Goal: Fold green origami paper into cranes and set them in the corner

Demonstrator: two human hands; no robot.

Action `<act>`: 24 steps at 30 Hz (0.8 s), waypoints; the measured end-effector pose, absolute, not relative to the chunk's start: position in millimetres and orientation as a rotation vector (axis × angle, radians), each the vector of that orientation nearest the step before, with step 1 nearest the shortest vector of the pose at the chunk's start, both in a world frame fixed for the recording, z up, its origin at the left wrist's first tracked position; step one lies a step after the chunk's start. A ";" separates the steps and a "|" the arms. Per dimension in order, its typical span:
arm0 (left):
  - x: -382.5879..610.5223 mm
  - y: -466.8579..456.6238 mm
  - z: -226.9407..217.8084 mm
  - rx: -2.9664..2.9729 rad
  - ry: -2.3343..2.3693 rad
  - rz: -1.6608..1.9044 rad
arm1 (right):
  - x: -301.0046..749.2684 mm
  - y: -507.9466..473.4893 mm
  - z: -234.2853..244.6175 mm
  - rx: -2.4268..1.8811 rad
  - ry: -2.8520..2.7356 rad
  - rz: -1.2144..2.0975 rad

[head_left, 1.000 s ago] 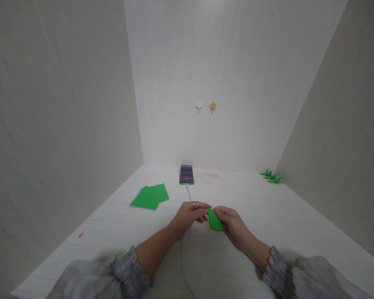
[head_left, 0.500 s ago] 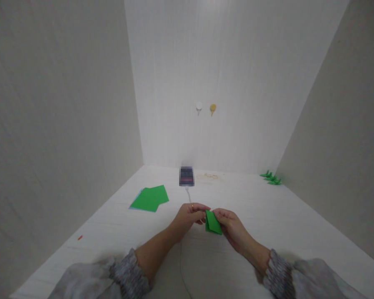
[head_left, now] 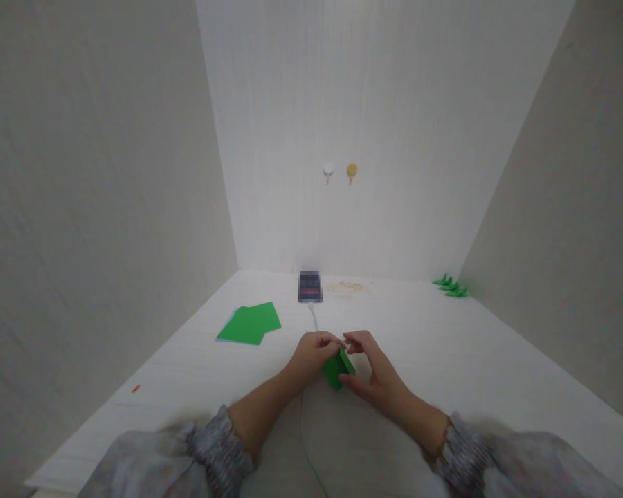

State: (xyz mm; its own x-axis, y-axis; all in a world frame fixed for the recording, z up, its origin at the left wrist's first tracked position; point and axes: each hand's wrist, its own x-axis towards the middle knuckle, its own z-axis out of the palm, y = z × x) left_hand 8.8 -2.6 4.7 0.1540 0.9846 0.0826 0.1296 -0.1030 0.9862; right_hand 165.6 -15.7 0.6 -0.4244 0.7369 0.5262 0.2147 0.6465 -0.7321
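Observation:
A folded piece of green paper is between my hands, with one flap standing up from the rest. My left hand, a ring on one finger, pinches its upper edge between thumb and fingers. At the paper's right side, my right hand has its thumb and fingers spread apart. Its thumb tip is at the lower part of the flap, and its fingertips are close to the top corner. Whether those fingertips touch the paper I cannot tell.
Flat green paper sheets lie at the left. Several folded green paper pieces stand at the far right corner. A blurred dark device sits at the back with a white cable. A small red object lies near the left edge.
My right hand has loosened its pinch on the green paper and spread its fingers. The paper has shifted left and turned, its flap now raised. My left hand keeps its grip.

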 end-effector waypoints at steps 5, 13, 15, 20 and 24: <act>10.5 -0.7 -1.6 1.509 1.170 1.062 | 165.0 -19.4 2.5 -0.872 -2.010 0.556; 9.3 -3.0 3.7 1.355 1.089 1.022 | 172.6 -12.8 4.1 -0.962 -1.964 0.584; 8.8 -4.0 4.1 1.355 1.107 0.998 | 172.6 -12.5 4.1 -0.954 -1.953 0.588; 10.6 -4.6 3.8 1.356 1.154 0.961 | 172.4 -12.3 4.2 -0.961 -1.936 0.628; 11.6 -4.1 3.5 1.352 1.178 0.968 | 171.6 -10.6 2.0 -1.030 -1.880 0.727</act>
State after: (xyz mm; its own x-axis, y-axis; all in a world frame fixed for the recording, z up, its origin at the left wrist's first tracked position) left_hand 11.6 -4.1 3.5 0.1877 0.9804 -0.0592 0.1320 0.0345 0.9906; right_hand 171.6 -10.6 2.0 -0.2993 0.8665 0.3994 0.3723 0.4915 -0.7873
